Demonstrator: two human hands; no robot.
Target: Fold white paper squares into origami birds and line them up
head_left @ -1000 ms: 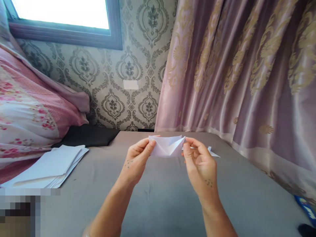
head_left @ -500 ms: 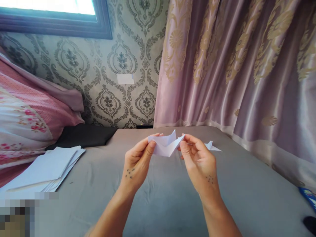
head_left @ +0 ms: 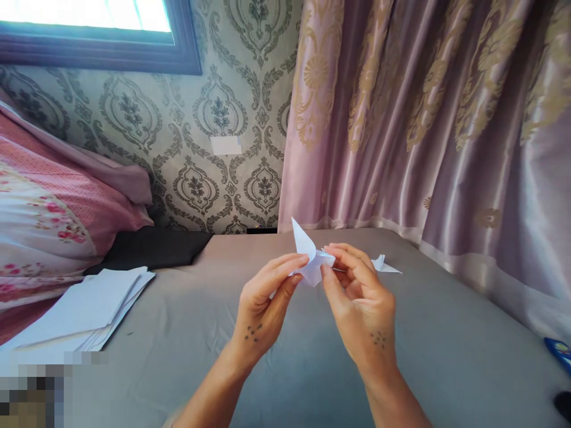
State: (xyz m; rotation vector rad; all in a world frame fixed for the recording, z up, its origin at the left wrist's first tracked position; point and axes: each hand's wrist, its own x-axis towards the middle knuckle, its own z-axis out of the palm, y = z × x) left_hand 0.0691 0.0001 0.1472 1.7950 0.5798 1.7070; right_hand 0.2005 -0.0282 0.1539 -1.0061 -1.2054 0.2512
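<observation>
A folded white paper figure (head_left: 306,245) is held up over the grey bed surface, with one pointed flap rising at its upper left. My left hand (head_left: 270,297) pinches its left side between thumb and fingers. At the right edge, my right hand (head_left: 361,288) grips the paper with thumb and fingertips; some of those fingers are hidden behind it. Beyond my right hand lies another folded white paper piece (head_left: 385,265) with a thin point, partly covered by that hand.
A stack of white paper sheets (head_left: 84,309) lies at the left, in front of a folded black cloth (head_left: 156,246). Pink floral fabric (head_left: 57,220) hangs at the left, a curtain (head_left: 401,119) at the right. A blue item (head_left: 557,351) sits at the right edge.
My left hand has moved right, closer to my right hand. The paper's pointed flap now stands up taller and leans left, and the figure looks narrower.
</observation>
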